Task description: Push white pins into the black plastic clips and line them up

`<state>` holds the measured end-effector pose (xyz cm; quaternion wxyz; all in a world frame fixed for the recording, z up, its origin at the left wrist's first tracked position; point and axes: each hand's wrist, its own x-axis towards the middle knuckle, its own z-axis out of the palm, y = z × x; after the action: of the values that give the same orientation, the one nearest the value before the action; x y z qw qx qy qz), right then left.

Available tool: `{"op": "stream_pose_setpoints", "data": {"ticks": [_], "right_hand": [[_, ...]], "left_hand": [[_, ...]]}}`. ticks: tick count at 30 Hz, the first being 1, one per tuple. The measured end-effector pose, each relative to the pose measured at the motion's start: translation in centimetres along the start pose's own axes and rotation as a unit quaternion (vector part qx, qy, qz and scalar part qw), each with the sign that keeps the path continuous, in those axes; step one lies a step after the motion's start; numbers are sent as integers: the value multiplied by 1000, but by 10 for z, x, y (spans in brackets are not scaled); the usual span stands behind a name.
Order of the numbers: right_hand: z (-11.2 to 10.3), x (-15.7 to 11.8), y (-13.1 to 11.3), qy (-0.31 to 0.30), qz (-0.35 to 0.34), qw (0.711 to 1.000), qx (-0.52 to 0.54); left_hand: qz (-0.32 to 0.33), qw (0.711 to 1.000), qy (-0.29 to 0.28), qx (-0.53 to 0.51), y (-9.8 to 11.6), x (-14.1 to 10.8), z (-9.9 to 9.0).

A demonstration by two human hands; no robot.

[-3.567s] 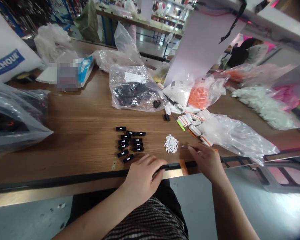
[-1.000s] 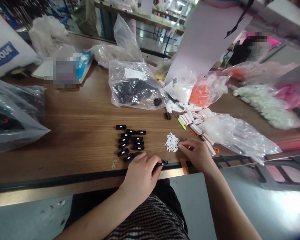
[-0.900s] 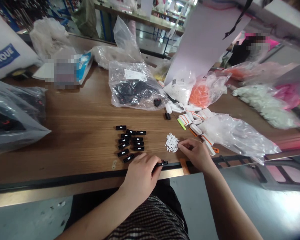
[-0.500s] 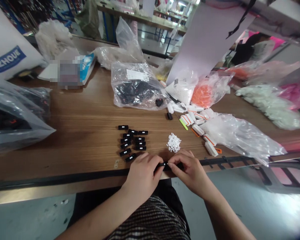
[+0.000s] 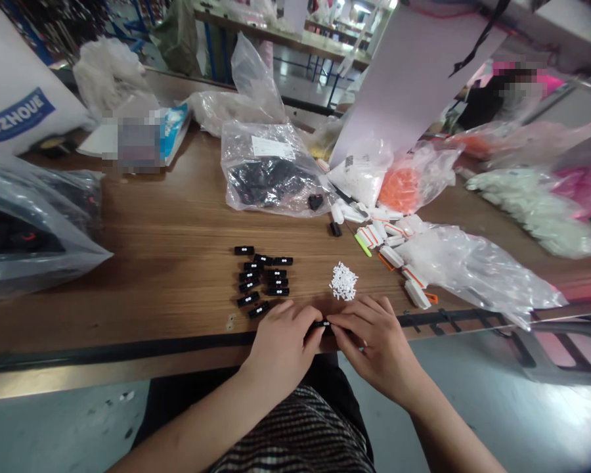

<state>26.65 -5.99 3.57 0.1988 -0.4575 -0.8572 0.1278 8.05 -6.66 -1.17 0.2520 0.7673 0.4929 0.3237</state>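
At the table's front edge my left hand (image 5: 286, 336) is closed, thumb and forefinger pinching a small black plastic piece (image 5: 319, 324) with white dots on top. My right hand (image 5: 378, 340) comes in from the other side. Its forefinger tip rests on the right end of that piece, while the thumb stands apart below it. Most of the piece is hidden by my fingers. Just beyond my right hand is a heap of tiny white pegs (image 5: 343, 281). Several similar black pieces (image 5: 278, 282), each with two white dots, lie in loose rows beyond my left hand.
A clear bag of black parts (image 5: 270, 174) lies farther back, another bag (image 5: 24, 230) at the left. White-and-orange plastic parts (image 5: 374, 235), a bag of orange parts (image 5: 398, 187) and a clear bag (image 5: 477, 269) spread to the right. A person (image 5: 487, 98) is at the back right.
My right hand's thumb and forefinger, close together before, have parted. The forefinger now presses on the black piece and the hand is flatter. My left hand keeps its hold.
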Motion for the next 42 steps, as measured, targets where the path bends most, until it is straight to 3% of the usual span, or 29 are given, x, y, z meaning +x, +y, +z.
{"op": "stream_pose_setpoints", "data": {"ticks": [7, 16, 20, 25, 29, 33, 38, 42], "right_hand": [[6, -8, 0, 23, -8, 1000, -20], [4, -3, 18, -33, 7, 999, 20], [-5, 8, 28, -37, 11, 999, 1], [-11, 56, 38, 27, 30, 999, -7], [6, 120, 31, 7, 27, 1000, -13], [31, 172, 14, -63, 4, 998, -32], [42, 187, 1, -104, -18, 994, -23], [28, 172, 19, -73, 3, 997, -6]], "left_hand": [[1, 1000, 6, -3, 0, 0, 0], [9, 1000, -7, -11, 0, 0, -3], [22, 998, 19, -55, 0, -3, -5], [37, 999, 0, -40, 1, -5, -4], [38, 999, -3, -13, 1, -4, -1], [27, 1000, -3, -11, 1, -2, -1], [23, 1000, -5, -8, 1, -3, -1], [20, 1000, -11, -9, 1, -4, 0]]}}
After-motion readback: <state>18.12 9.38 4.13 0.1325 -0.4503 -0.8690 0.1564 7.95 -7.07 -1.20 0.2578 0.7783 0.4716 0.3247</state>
